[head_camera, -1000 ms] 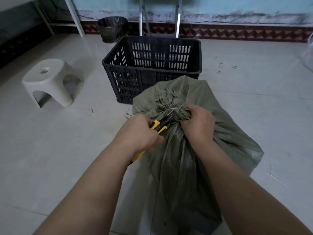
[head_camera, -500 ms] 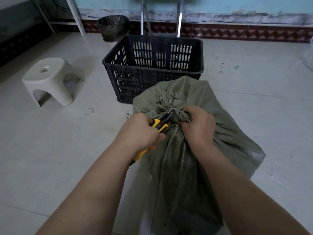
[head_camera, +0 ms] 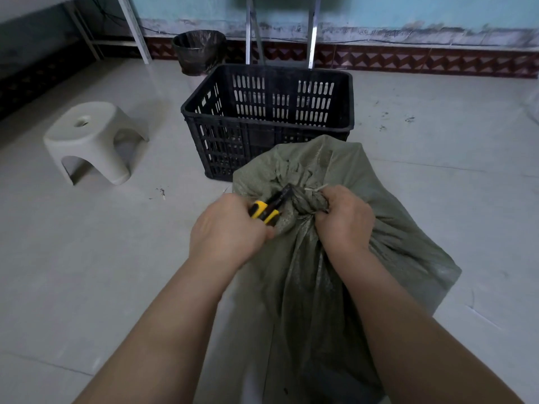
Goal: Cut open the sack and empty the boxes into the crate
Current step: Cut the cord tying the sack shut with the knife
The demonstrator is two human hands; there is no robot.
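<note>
Head view, inspection of the sack (head_camera: 344,258): it stands on the floor (head_camera: 87,272) directly in front of me, just this side of the black crate (head_camera: 262,118), neck still tied. My right hand (head_camera: 344,220) is clenched around the twisted neck just below the tie (head_camera: 315,188). My left hand (head_camera: 227,231) grips a yellow-and-black cutter (head_camera: 268,209), its tip at the knot. The woven cloth looks soft and slack, creasing freely; I judge it fairly slippery, so the bunched neck is the sound hold. It bulges as if well loaded, probably heavy; the boxes inside are hidden. The crate appears empty, with slotted walls. Pale tile flooring, smooth and lightly littered. A white stool (head_camera: 90,138) stands well to the left; a lined bin (head_camera: 199,51) sits by the far wall.
</note>
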